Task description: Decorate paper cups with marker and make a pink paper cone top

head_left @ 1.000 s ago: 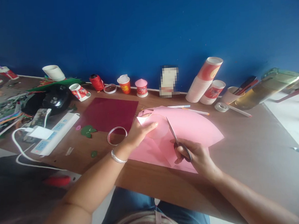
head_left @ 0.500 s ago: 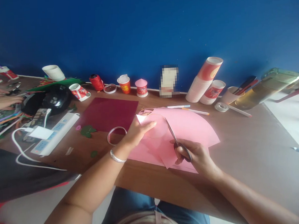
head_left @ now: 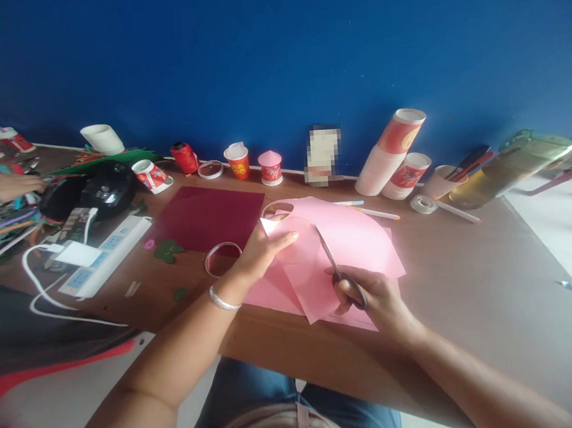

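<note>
Your left hand [head_left: 263, 249] pinches pink paper sheet [head_left: 352, 232] at its left, above brown bench [head_left: 464, 280]; your right hand [head_left: 372, 294] grips dark-handled metal scissors [head_left: 334, 264] against it, long axis slanting, tips pointing forward-left

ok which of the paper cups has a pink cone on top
The short red-and-white cup, just right of the orange-red cup; no other cup in view carries a pink cone.
</note>
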Available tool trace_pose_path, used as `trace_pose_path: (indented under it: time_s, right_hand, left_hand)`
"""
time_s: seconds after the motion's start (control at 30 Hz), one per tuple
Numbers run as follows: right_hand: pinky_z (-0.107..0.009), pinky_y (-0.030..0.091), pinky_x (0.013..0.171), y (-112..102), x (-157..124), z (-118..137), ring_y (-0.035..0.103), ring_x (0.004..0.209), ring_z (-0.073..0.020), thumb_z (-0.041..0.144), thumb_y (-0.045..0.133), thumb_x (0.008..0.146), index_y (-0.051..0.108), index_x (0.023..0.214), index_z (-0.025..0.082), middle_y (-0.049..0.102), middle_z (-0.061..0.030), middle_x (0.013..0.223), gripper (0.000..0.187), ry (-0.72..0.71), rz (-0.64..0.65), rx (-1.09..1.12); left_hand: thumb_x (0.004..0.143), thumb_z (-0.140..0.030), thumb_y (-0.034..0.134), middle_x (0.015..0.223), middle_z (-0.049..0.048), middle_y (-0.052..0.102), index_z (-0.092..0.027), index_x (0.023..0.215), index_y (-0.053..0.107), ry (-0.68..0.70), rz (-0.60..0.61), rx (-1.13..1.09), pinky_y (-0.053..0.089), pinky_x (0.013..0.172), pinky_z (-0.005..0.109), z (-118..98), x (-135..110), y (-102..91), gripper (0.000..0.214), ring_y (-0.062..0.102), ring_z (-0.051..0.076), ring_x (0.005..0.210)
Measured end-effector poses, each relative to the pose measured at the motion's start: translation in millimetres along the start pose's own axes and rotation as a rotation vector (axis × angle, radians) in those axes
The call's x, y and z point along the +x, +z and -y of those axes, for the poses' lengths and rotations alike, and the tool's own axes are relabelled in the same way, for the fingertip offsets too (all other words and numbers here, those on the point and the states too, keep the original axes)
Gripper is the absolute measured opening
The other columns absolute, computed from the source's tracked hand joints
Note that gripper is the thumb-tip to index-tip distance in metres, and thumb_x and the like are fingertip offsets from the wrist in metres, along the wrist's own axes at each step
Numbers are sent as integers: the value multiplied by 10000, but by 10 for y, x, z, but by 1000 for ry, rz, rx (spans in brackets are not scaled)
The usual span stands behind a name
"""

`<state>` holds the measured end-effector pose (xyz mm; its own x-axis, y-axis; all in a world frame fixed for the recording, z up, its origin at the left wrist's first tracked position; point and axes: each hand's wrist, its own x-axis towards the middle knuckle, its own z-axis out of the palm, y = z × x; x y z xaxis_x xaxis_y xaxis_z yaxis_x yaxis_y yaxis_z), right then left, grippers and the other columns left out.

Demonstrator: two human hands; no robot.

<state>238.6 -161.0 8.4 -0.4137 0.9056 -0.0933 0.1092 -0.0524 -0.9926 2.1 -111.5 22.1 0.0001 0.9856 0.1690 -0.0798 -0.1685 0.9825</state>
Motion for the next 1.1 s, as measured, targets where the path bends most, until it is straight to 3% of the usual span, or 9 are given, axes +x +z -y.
trace_pose_path:
  time_s: [0.5,0.67,0.9,1.0,1.1]
  right_hand:
    - [-328,595,595,-6,9,-35,598,545,-138,604,655,889,729,1082,137,527,29,628,511,17,7,53]
    - [-343,601,588,-9,18,-20,580,546,-143,628,671,864,734,1083,136,529,29,611,542,43,1,46]
    - [-333,573,586,-27,29,5,603,580,-160,616,675,862,741,1074,133,577,-1,637,532,63,8,-11]
    - [-322,563,577,-31,35,12,595,582,-158,596,674,873,743,1063,126,587,-8,626,512,61,28,-14]
    - [-317,556,575,-34,36,9,584,575,-151,581,672,880,740,1056,124,574,0,621,494,57,35,7]
  left_hand:
    - [810,-346,772,1185,89,725,-167,1139,706,-73,60,-61,519,969,398,-49,-17,17,380,663,278,1101]
    - [825,-405,759,930,64,751,-162,980,750,-127,38,-17,549,849,388,-52,-18,-1,288,689,259,913]
    - [849,-406,748,1022,61,782,-185,976,794,-144,49,-6,537,960,412,-62,9,-6,259,695,280,1045]
    - [848,-399,754,1044,62,780,-187,1011,791,-156,42,-31,537,940,398,-49,11,-5,270,699,268,1027]
    - [840,-397,761,950,55,769,-177,917,782,-142,37,-4,533,861,369,-45,11,-20,235,695,245,941]
